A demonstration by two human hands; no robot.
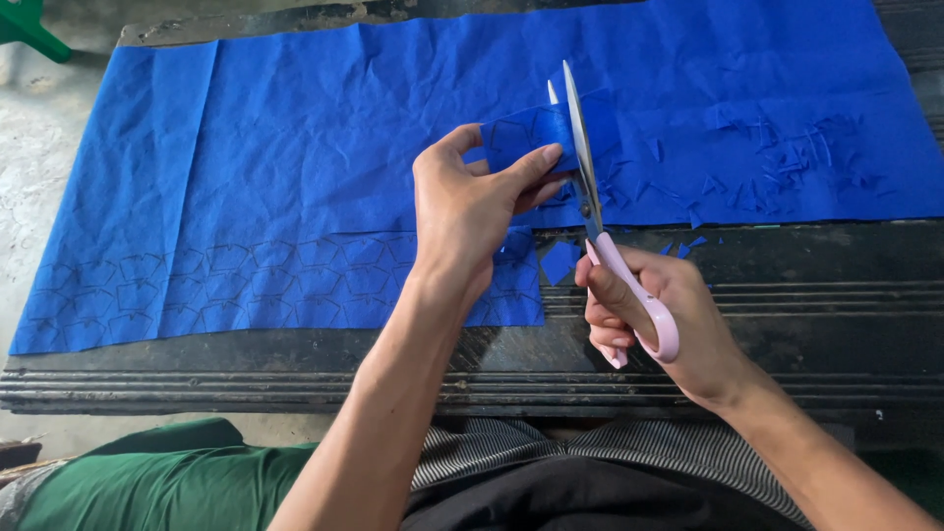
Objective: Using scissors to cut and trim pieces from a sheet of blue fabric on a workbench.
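Observation:
A large blue cloth [295,147] lies spread over a dark wooden table [806,295]; rows of pencilled outlines cover its near left part. My left hand [472,211] pinches a small strip of the blue cloth [526,133] and lifts it off the surface. My right hand [659,315] grips pink-handled scissors [595,206], blades pointing away from me and set against the right edge of that strip. The blades look nearly together around the fabric.
Small blue offcuts [560,261] lie on the table by the cut edge, and more scraps [787,157] are scattered on the cloth at the right. A green plastic leg [29,29] stands at the top left. Green cloth [177,477] lies below the table's near edge.

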